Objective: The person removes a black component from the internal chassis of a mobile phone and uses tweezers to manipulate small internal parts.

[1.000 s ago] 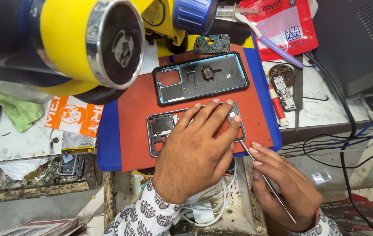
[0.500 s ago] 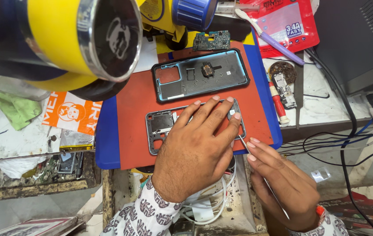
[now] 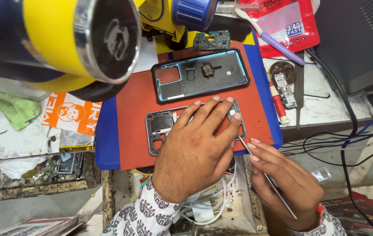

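My left hand lies flat, fingers spread, on a grey phone frame that rests on the red work mat. My right hand holds a thin metal tool like a pen, its tip touching the frame's right edge just below my left fingertips. Beyond the frame lies a dark phone back shell with a round part and small screws inside it. A small green circuit board sits at the mat's far edge.
A large yellow and blue heat gun or lamp head hangs close to the camera at upper left. A red packet, purple brush, screwdriver, cables and a dark box crowd the right side. A green cloth lies left.
My left hand has shifted slightly left and down over the frame. My right hand has moved the tool's tip up to the frame's right edge.
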